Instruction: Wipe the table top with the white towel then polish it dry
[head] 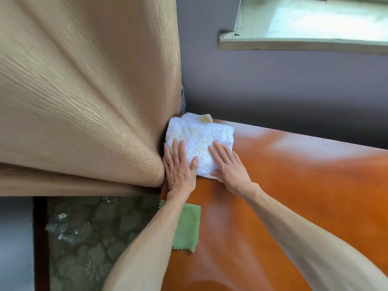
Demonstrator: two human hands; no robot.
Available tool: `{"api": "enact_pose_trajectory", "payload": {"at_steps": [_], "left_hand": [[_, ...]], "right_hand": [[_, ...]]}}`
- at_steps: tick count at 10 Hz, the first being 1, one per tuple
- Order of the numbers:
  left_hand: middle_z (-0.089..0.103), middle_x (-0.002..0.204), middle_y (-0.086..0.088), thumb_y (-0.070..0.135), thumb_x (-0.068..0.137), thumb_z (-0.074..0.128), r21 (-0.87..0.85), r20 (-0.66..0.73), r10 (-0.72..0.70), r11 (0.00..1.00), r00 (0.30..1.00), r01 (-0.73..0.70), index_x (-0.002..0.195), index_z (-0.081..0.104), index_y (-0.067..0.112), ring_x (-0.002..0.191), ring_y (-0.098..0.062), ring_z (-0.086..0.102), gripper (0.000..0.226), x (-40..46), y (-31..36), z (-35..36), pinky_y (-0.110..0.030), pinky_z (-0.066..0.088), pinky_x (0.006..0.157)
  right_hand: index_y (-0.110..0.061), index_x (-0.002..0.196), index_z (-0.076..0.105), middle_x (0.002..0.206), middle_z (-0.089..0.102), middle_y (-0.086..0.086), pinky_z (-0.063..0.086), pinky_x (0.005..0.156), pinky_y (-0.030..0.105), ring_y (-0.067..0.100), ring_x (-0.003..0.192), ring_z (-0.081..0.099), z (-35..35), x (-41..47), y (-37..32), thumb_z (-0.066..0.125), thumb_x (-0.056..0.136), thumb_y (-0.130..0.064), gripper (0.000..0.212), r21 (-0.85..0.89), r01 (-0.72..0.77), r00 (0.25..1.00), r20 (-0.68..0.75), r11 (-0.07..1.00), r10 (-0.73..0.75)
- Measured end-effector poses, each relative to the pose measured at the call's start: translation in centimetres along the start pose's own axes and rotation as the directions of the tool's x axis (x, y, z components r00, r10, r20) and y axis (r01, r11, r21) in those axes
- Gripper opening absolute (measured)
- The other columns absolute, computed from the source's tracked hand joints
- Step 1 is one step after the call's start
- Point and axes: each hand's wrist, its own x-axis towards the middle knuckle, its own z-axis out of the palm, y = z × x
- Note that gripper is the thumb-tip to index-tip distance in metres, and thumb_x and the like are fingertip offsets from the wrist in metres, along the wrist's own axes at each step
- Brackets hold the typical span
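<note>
A folded white towel (199, 139) with faint yellow stains lies at the far left corner of the glossy orange-brown table top (294, 196). My left hand (179, 166) presses flat on the towel's near left part, fingers straight, against the curtain. My right hand (228, 164) lies flat on the towel's near right edge, fingers straight and spread. Both forearms reach in from the bottom of the view.
A tan ribbed curtain (84, 91) hangs against the table's left corner. A green cloth (188, 225) lies at the table's left edge under my left forearm. A grey wall and a window sill (302, 43) stand behind. Patterned floor shows at lower left.
</note>
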Motion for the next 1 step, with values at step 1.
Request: {"api": "enact_pose_trajectory", "payload": {"at_steps": [1], "left_hand": [[0.013,0.167,-0.009,0.064,0.101,0.010,-0.066,0.035,0.007,0.998,0.999,-0.004,0.159,0.018,0.015,0.154,-0.032,0.006,0.076,-0.23,-0.66,-0.40,-0.054,0.021,0.120]], "right_hand": [[-0.022,0.158,-0.001,0.167,-0.007,-0.003,0.018,0.123,0.046,0.025,0.155,0.004,-0.58,-0.31,-0.70,0.061,0.096,-0.028,0.088,0.020,-0.020,1.000,0.001,1.000,0.020]]}}
